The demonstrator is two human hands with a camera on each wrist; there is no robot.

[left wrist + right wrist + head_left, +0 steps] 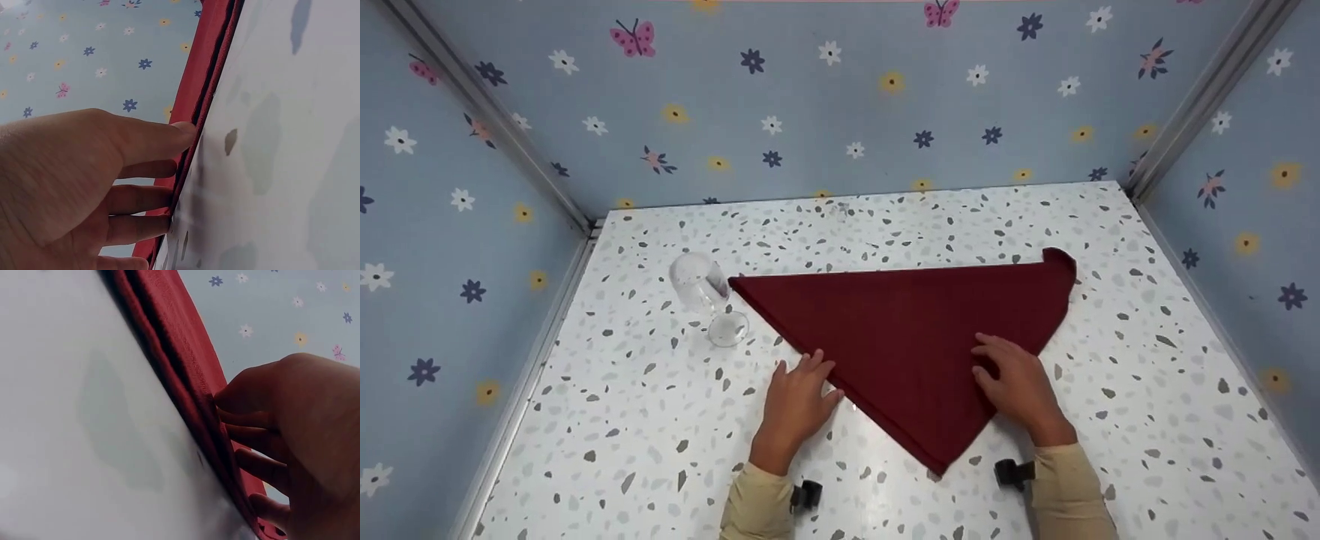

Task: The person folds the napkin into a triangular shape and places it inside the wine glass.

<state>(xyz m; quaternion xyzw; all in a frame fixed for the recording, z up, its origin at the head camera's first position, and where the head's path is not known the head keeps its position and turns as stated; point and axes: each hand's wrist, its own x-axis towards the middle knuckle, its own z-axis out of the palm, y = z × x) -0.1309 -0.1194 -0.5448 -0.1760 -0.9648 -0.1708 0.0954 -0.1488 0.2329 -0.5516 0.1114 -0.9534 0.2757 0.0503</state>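
Observation:
A dark red cloth napkin lies folded into a triangle, its long edge at the back and a point toward the front. Its far right corner curls up. My left hand is at the slanting left edge, and in the left wrist view its thumb and fingertips touch the layered fold. The right hand rests over the right edge with its fingers on the cloth; the right wrist view shows loosely bent fingers against the stacked layers. A clear stemmed glass stands beside the napkin's left corner.
The table has a white speckled top. Blue walls printed with flowers and butterflies enclose it at the back and both sides. A small black device sits at the left wrist, another at the right.

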